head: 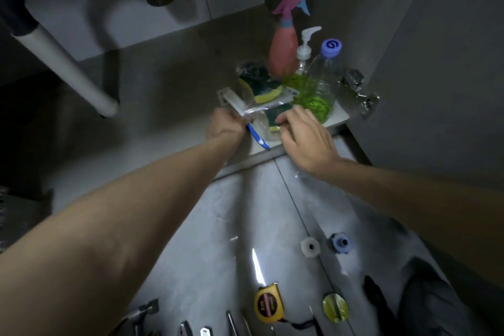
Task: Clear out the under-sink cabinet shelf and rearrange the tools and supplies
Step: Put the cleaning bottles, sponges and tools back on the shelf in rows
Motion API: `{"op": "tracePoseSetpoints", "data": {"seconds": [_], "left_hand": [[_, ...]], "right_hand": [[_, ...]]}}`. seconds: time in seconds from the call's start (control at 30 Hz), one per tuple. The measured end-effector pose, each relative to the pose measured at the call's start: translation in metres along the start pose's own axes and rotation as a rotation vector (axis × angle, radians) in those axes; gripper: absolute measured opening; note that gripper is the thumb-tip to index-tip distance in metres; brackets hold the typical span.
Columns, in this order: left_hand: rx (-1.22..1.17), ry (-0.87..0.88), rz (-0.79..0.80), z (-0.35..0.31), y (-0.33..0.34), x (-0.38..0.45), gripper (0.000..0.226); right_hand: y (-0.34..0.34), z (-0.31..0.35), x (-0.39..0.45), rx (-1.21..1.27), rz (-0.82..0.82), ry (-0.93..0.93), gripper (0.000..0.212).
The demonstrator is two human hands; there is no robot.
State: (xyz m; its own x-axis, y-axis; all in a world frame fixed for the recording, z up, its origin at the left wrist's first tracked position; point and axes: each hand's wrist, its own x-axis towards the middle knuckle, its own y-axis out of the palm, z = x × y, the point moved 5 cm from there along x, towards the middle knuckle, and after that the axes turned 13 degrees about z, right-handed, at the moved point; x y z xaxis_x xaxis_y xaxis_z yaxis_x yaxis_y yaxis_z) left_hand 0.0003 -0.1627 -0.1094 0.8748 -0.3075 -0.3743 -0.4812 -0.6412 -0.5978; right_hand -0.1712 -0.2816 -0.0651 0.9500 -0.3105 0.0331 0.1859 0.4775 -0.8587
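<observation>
Two hands reach into a dim grey cabinet, and I take the white shelf (339, 114) as my landmark. It sits at the cabinet's right wall, beside a metal door hinge (360, 91). A white drain pipe (68, 68) slants down well to the shelf's left, with a dark sink trap above it.

On the shelf I count three bottles at its back: a pink spray bottle (283, 49), a clear pump bottle (305, 49) and a clear bottle with green liquid (319, 87). I count two bagged sponges: one (261, 84) in front of the spray bottle, another (274, 117) at the shelf's front edge.

My left hand (225, 127) is curled around a blue-and-white toothbrush (257, 139) at the front edge. My right hand (305, 136) pinches the nearer sponge bag, fingers bent.

Below the shelf, on the grey tiled floor, lie two plastic nuts, one white (310, 247) and one blue (341, 243), a yellow tape measure (268, 305) and a yellow-green round thing (335, 307) I cannot identify. Several metal tools along the bottom edge are cut off, too dark to count.
</observation>
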Motion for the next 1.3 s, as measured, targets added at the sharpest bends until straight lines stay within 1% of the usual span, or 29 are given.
{"op": "tracePoseSetpoints", "data": {"seconds": [0.13,0.27,0.33,0.43,0.6,0.67,0.73,0.8,0.83,0.87,0.93,1.0,1.07,1.1,1.13,1.2,1.3], "left_hand": [[-0.133,-0.029,-0.038,0.009,0.007,-0.001,0.040],[-0.221,-0.054,0.035,0.023,0.012,0.007,0.029],[-0.184,-0.039,0.029,0.024,0.008,0.007,0.028],[-0.072,-0.025,-0.026,0.024,-0.001,0.002,0.027],[0.042,0.023,-0.017,0.023,0.000,-0.019,0.011],[0.037,0.023,-0.008,0.024,0.002,-0.036,0.014],[0.031,0.058,-0.016,0.022,0.005,-0.060,0.015],[0.043,0.131,-0.029,0.018,0.011,-0.092,0.011],[0.034,0.174,-0.011,0.017,0.017,-0.109,0.012],[0.019,0.219,0.040,0.018,0.027,-0.126,0.014],[0.055,0.296,0.206,0.024,0.054,-0.157,0.014],[0.220,0.332,0.392,0.038,0.086,-0.182,0.015],[0.464,0.328,0.578,0.056,0.117,-0.201,0.033],[0.580,0.320,0.647,0.066,0.131,-0.208,0.043],[0.669,0.314,0.690,0.076,0.143,-0.214,0.050],[0.750,0.308,0.723,0.092,0.161,-0.219,0.054],[0.730,0.331,0.715,0.102,0.169,-0.214,0.048]], "right_hand": [[0.012,-0.021,-0.036,0.099,-0.029,0.147,0.017],[0.023,-0.044,-0.066,0.172,0.024,0.262,0.021],[0.030,-0.052,-0.078,0.164,0.081,0.279,0.021],[0.038,-0.064,-0.098,0.081,0.208,0.313,0.018],[0.051,-0.082,-0.140,0.052,0.412,0.537,0.015],[0.055,-0.085,-0.158,0.050,0.474,0.570,0.015],[0.059,-0.088,-0.176,0.039,0.521,0.564,0.020],[0.064,-0.090,-0.191,-0.007,0.566,0.558,0.034],[0.067,-0.090,-0.198,-0.031,0.587,0.554,0.041],[0.070,-0.091,-0.202,-0.049,0.609,0.541,0.047],[0.078,-0.091,-0.208,-0.083,0.649,0.491,0.053],[0.084,-0.091,-0.211,-0.103,0.660,0.461,0.055],[0.091,-0.091,-0.212,-0.115,0.655,0.445,0.053],[0.094,-0.092,-0.212,-0.123,0.656,0.437,0.052],[0.098,-0.094,-0.212,-0.126,0.663,0.434,0.050],[0.104,-0.098,-0.211,-0.121,0.665,0.425,0.046],[0.104,-0.103,-0.204,-0.095,0.645,0.415,0.032]]}}
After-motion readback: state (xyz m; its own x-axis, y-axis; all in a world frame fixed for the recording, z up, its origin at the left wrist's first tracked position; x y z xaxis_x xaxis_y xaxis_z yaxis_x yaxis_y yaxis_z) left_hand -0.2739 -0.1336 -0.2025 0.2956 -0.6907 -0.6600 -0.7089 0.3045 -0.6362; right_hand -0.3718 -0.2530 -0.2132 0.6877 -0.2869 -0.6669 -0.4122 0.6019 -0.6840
